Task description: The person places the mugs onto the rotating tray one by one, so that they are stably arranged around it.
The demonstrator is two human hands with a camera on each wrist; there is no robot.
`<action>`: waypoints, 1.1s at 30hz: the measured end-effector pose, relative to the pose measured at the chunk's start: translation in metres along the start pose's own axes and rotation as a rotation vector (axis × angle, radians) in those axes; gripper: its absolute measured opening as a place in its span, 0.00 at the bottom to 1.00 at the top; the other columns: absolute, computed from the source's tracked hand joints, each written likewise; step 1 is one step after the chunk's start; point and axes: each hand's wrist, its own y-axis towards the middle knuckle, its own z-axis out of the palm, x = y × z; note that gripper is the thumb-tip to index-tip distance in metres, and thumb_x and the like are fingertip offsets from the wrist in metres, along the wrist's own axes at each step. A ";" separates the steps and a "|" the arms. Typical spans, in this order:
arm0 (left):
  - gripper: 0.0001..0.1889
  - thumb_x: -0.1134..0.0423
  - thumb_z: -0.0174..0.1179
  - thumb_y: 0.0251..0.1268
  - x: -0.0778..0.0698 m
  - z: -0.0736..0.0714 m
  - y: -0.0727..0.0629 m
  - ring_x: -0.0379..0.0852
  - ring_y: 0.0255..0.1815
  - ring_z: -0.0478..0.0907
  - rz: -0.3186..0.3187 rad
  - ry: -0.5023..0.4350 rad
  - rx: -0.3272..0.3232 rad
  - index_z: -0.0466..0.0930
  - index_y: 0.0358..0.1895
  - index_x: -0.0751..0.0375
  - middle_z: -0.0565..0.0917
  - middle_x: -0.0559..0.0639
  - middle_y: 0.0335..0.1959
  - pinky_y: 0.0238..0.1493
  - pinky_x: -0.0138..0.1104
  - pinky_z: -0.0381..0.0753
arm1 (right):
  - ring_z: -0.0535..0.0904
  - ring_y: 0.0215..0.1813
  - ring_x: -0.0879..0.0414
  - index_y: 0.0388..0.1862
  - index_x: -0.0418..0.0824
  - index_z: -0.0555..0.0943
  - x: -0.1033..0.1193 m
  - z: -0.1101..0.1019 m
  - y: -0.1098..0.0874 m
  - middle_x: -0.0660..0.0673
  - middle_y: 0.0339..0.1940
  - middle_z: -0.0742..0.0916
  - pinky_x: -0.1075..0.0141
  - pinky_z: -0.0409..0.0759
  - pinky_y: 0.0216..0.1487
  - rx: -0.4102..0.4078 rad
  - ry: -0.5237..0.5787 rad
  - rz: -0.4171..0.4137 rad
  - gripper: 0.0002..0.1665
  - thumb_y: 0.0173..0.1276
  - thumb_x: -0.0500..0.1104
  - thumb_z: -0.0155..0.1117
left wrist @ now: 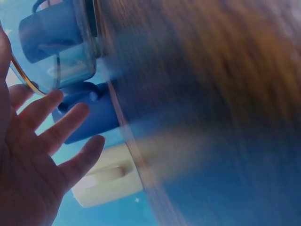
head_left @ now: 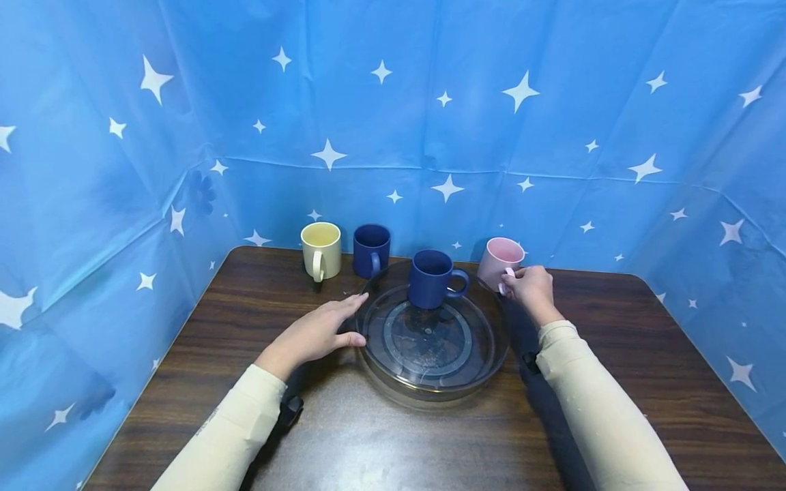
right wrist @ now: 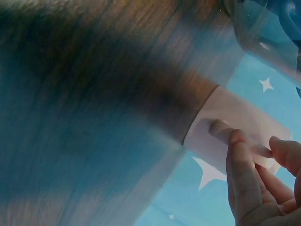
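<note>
While the clear round dish (head_left: pixel 424 391) sits on the brown surface (head_left: pixel 663 368), the pink mug (head_left: pixel 494 266) is just beyond its far right edge, handle (right wrist: pixel 220 129) turned toward the right hand (head_left: pixel 533 290). That hand's grip is narrow, thumb and fingers pinching the handle from just right of the dish, so the mug's body lies past the fingertips, on their far left side. The left hand (head_left: pixel 316 334) is at the dish's left edge, its grip wide, fingers spread and holding nothing; whether the fingertips touch the glass I cannot tell. A blue mug (head_left: pixel 428 281) stands upright inside the dish, toward its far side, handle to the right. Beyond the dish's far left edge stands a second blue mug (head_left: pixel 368 254), with a pale yellow mug (head_left: pixel 330 260) farther left of the dish.
</note>
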 end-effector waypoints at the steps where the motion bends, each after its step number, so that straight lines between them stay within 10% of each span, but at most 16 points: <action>1: 0.44 0.43 0.62 0.70 0.000 0.000 0.000 0.64 0.78 0.58 -0.001 -0.003 0.000 0.53 0.82 0.57 0.59 0.59 0.80 0.75 0.56 0.58 | 0.83 0.26 0.55 0.41 0.27 0.89 0.000 0.000 0.000 0.37 0.28 0.90 0.67 0.77 0.30 0.003 0.003 0.005 0.17 0.72 0.43 0.67; 24: 0.44 0.45 0.63 0.70 -0.002 -0.001 -0.001 0.64 0.78 0.58 0.012 -0.004 -0.003 0.53 0.82 0.58 0.59 0.59 0.80 0.75 0.56 0.58 | 0.87 0.28 0.55 0.49 0.21 0.84 -0.001 0.005 0.002 0.28 0.41 0.89 0.57 0.87 0.43 0.052 0.247 0.151 0.16 0.74 0.36 0.63; 33: 0.44 0.45 0.62 0.70 -0.002 -0.002 -0.001 0.64 0.78 0.58 0.012 -0.003 -0.008 0.53 0.82 0.58 0.59 0.60 0.80 0.75 0.56 0.58 | 0.89 0.33 0.51 0.50 0.22 0.84 -0.006 0.003 0.001 0.30 0.39 0.89 0.67 0.86 0.33 0.041 0.247 0.146 0.16 0.74 0.37 0.63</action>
